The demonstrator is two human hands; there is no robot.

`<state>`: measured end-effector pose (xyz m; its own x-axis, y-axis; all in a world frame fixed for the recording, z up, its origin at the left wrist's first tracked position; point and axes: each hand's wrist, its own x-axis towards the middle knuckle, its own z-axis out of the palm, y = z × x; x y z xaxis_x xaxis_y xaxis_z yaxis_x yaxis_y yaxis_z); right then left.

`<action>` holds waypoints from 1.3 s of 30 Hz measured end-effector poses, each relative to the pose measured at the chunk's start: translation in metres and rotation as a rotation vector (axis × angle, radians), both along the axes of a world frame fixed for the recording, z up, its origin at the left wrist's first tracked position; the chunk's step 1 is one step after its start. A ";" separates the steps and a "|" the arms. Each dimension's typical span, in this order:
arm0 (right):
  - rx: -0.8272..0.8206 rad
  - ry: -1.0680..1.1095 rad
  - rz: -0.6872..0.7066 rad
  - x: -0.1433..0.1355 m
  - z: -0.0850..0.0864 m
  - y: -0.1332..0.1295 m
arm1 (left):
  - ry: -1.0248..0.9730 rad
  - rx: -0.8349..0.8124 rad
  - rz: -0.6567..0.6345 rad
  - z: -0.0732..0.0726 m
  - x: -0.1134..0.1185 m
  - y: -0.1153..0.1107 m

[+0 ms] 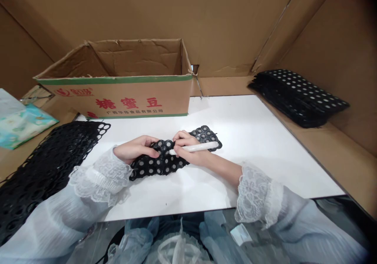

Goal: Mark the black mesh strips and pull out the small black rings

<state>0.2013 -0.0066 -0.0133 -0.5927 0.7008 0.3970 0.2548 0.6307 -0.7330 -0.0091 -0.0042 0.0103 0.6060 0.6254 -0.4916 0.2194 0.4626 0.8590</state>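
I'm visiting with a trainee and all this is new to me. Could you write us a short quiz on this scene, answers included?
1. What does the right hand hold? A: scissors; B: a white pen-like tool; C: a spoon.
2. True or false: the cardboard box with red lettering is open at the top.
3. Fill in: the left hand grips a dotted black piece, while a stack of dotted black sheets lies to the person's ____.

Key: 1 B; 2 true; 3 right.
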 end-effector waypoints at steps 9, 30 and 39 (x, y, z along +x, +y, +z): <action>-0.009 0.001 0.048 -0.003 -0.001 0.004 | 0.066 -0.065 -0.007 -0.001 -0.004 0.005; -0.267 -0.006 0.011 -0.013 -0.001 0.025 | 0.330 0.726 0.127 -0.005 -0.002 0.014; -0.338 -0.115 -0.141 -0.013 0.003 0.017 | 0.492 0.991 -0.022 -0.022 0.001 0.022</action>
